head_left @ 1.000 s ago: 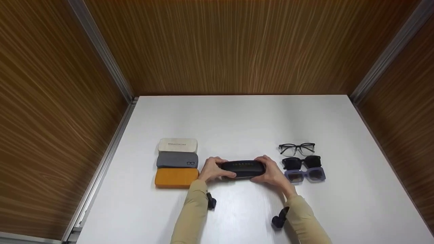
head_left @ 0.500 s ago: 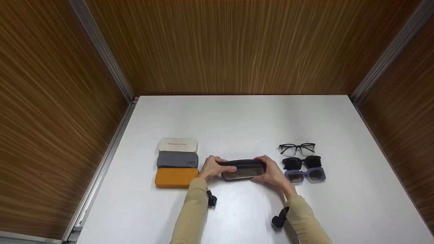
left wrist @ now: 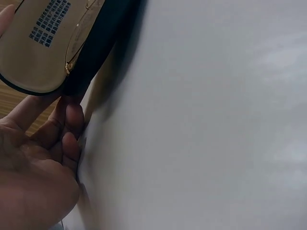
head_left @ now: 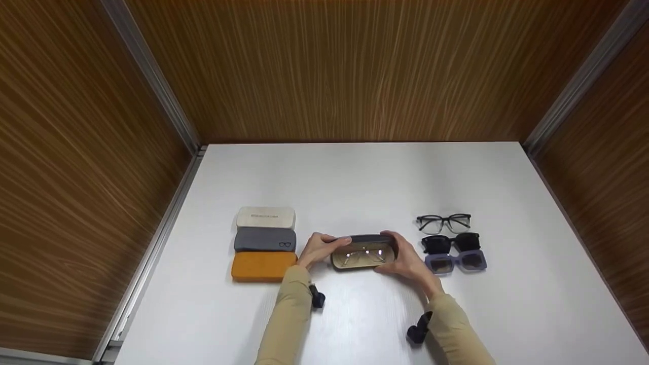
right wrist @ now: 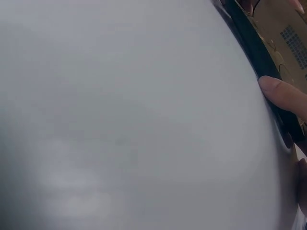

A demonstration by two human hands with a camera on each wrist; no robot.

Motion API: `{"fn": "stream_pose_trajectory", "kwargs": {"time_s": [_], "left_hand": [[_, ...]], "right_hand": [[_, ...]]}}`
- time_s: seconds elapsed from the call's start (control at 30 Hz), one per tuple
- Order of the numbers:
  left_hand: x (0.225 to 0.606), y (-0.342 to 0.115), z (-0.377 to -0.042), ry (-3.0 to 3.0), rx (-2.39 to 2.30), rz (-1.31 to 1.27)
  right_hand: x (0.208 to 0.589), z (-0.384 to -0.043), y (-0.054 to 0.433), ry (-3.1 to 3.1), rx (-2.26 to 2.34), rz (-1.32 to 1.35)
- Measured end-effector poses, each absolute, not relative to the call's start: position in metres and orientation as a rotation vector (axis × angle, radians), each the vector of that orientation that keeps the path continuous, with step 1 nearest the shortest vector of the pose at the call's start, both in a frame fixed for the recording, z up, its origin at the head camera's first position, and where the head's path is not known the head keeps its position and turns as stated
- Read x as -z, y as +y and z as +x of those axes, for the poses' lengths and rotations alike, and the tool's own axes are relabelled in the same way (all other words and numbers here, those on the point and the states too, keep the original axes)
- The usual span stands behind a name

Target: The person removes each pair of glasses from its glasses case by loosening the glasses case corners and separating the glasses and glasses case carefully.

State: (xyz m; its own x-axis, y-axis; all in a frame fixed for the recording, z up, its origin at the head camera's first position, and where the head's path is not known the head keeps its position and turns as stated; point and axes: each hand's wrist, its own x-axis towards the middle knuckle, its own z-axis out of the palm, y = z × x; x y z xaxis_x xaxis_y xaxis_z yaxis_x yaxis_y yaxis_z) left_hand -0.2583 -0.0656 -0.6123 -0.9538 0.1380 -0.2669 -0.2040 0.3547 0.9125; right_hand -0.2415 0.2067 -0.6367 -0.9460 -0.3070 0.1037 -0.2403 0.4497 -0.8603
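A dark glasses case [head_left: 350,267] with a beige lining stands opened between the two hands, its lid raised at the back. Thin-framed eyeglasses [head_left: 364,255] lie inside it; the left wrist view shows gold-coloured metal on the eyeglasses [left wrist: 70,66] and blue lettering on the lining. The left hand [head_left: 317,249] holds the case's left end, thumb at the lid's edge, fingers behind. Gripping the right end is the right hand [head_left: 407,261], with its thumb on the front wall, as the right wrist view shows on the case [right wrist: 254,45].
Left of the hands, a cream case [head_left: 266,217], a grey case [head_left: 265,239] and an orange case [head_left: 264,266] lie in a column on the white table [head_left: 355,182]. To the right lie clear black-rimmed glasses [head_left: 444,222], black sunglasses [head_left: 451,244] and purple sunglasses [head_left: 456,262]. Wood-grain panels surround the table.
The dark case has gone from closed to opened, baring the lining and eyeglasses. The left thumb has moved up with the lid; the right hand has stayed in place.
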Motion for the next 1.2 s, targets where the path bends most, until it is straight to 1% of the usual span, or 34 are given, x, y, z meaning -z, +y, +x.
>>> {"fn": "stream_pose_trajectory", "kwargs": {"time_s": [0.3,0.67,0.93,1.2], "left_hand": [[0.6128,-0.0635,-0.2591,2.343,-1.569,-0.076],[0.6167,-0.0625,-0.2586,2.383,-1.569,-0.018],[0.616,-0.0625,-0.2584,2.377,-1.592,-0.007],[0.6179,-0.0624,-0.2584,2.369,-1.604,-0.019]], "right_hand": [[0.6387,-0.2412,0.2082,2.561,1.584,-0.489],[0.6428,-0.2402,0.2085,2.575,1.596,-0.472],[0.6414,-0.2388,0.206,2.558,1.661,-0.513],[0.6376,-0.2396,0.2087,2.571,1.565,-0.536]]}}
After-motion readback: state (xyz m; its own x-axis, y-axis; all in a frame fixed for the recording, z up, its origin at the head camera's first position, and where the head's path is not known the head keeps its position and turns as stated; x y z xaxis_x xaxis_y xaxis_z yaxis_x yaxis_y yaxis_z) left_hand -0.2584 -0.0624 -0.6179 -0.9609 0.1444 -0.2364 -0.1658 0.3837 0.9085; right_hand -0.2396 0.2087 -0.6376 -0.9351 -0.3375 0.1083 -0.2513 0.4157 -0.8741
